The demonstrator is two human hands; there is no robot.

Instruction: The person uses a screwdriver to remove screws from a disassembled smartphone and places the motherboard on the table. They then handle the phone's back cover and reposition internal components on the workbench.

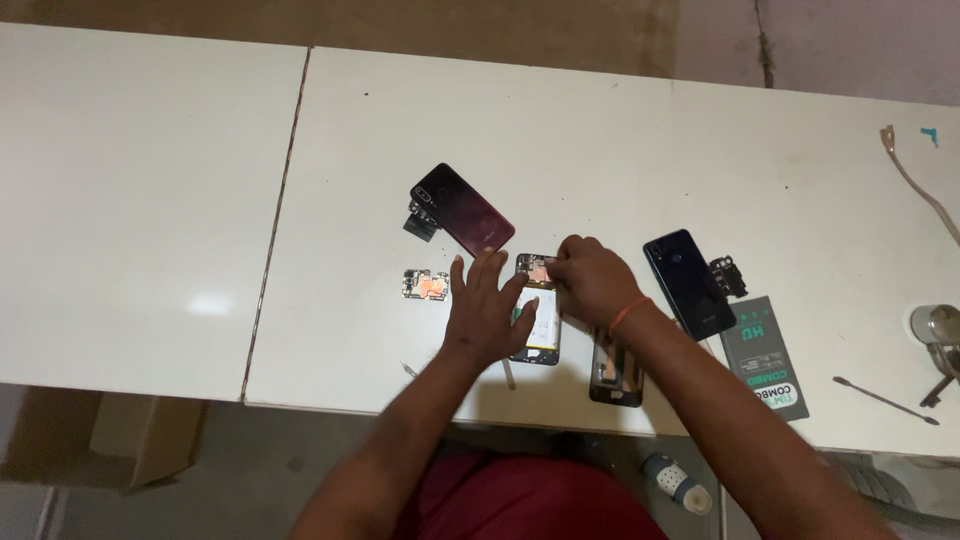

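An opened phone body (540, 322) lies face down on the white table (600, 160), its white battery and circuit board exposed. My left hand (486, 308) rests flat on its left side with fingers spread. My right hand (592, 278) has its fingertips pinched at the top of the phone, on the orange-tinted board part (538, 270); whether it grips anything is hidden. A dark red back cover (464, 209) lies just beyond my left hand.
A loose circuit board (426, 285) sits left of my left hand. A dark blue back cover (688, 281), a small black bracket (728, 275), a black phone frame (614, 375), a grey-green box (768, 358), a thin tool (885, 399) and a metal cup (937, 325) lie to the right.
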